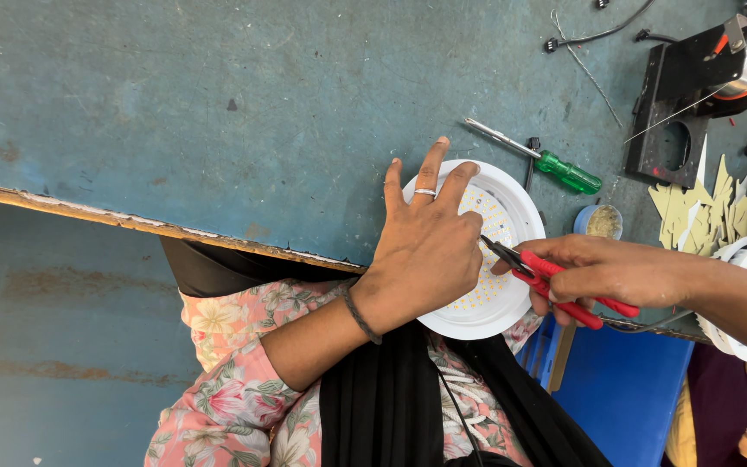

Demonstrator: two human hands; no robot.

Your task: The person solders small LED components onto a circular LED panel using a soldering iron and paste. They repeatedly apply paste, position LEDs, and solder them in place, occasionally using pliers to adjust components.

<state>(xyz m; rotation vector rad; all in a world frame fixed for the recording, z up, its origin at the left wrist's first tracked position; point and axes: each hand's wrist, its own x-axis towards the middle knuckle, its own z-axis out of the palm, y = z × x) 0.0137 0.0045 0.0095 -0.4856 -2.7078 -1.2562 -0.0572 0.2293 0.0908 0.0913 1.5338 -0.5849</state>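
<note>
On the bench edge, round white lamp (477, 251) (yellow-dotted face).

Round lamp disc (496, 298) at the table (218, 112) edge, left hand (425, 251) flat upon it; pliers (546, 281) in the right hand (607, 272) at its right; screwdriver (546, 160) and small pot (599, 221) behind.

No packages, labels, signs or screens appear in this view of the blue worktable (218, 104); nothing on it bears a wrapper, tag or display.
</note>
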